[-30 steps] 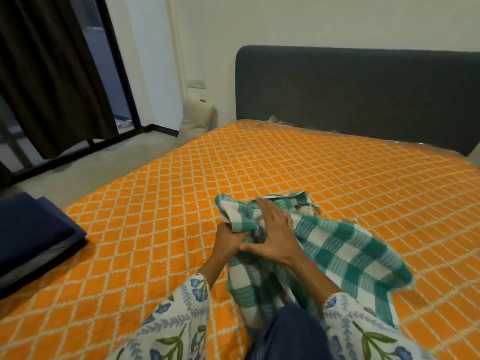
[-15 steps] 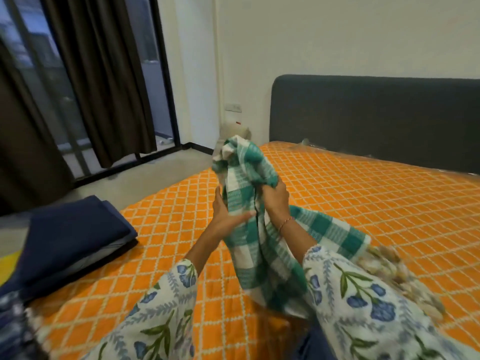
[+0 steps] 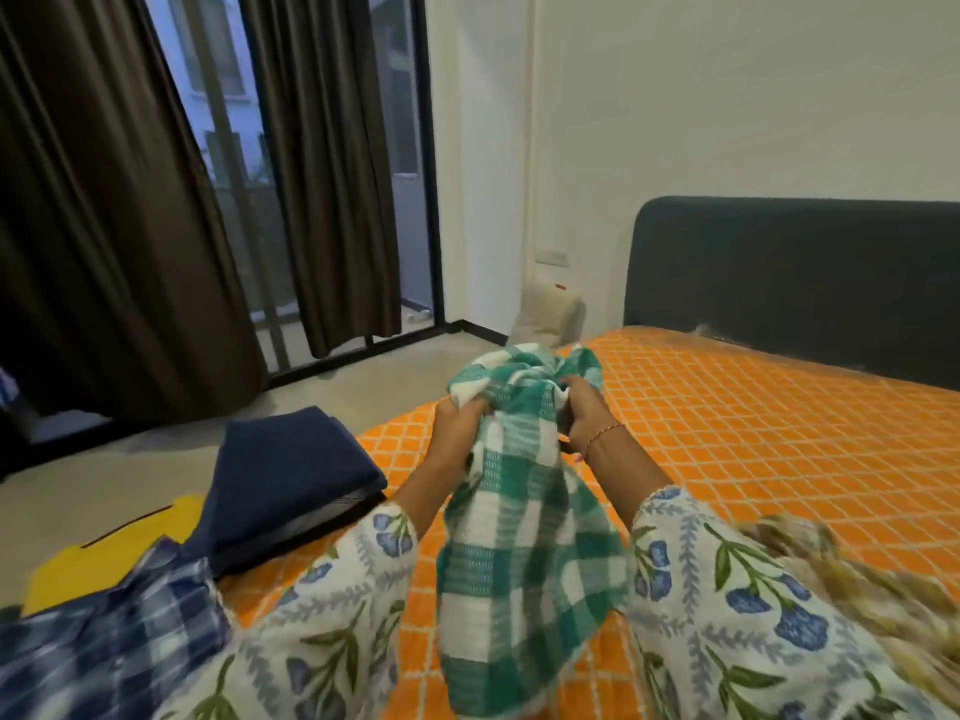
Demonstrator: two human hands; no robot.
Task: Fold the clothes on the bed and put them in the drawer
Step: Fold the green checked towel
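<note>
Since half a second ago our hands have drawn apart along the cloth's top edge. Our left hand (image 3: 460, 415) and right hand (image 3: 579, 407) both have their fingers (image 3: 480, 406) clenched on the bunched upper end of the green checked cloth (image 3: 519, 537), held up above the bed (image 3: 753, 459). It hangs straight down between our forearms, long axis vertical, both hands equally near. Folded navy clothes (image 3: 291, 470) lie to the left.
</note>
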